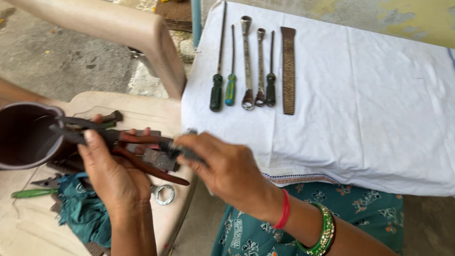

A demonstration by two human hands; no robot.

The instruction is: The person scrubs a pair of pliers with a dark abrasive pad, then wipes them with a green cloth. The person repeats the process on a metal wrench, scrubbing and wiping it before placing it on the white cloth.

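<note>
Both hands meet at lower left: left hand clasps red-handled metal pliers, right hand pinches their blurred dark end. Six long tools already lie aligned on the white cloth at upper centre; others remain on the beige plastic chair.

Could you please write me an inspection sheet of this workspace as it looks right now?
Surface: white cloth; beige plastic chair seat.
Job's things: red-handled pliers among a bundle of tools.
Clutter: six long tools in a row; teal rag; ring spanner end; dark cup; green-handled tool.
Grips: left hand clasps the bundle; right hand grips a blurred dark tool.
Cables: nothing seen.
Surroundings: concrete floor.
</note>
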